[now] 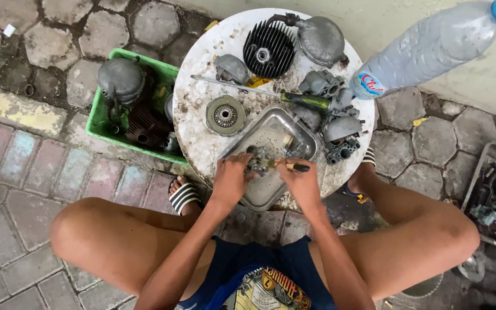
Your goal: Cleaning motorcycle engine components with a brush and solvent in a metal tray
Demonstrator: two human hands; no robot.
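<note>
Paved ground, round white table crowded with engine parts.
Left hand gripped a carburettor over a metal tray, catching grime; right hand clasped a brush.

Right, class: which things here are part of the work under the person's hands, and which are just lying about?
In use:
left hand gripping a small metal engine part
right hand holding a dark-handled tool against it
steel tray beneath

Lying about:
finned black cylinder head
green-handled screwdriver
round clutch disc
plastic water bottle
green crate of parts
</note>
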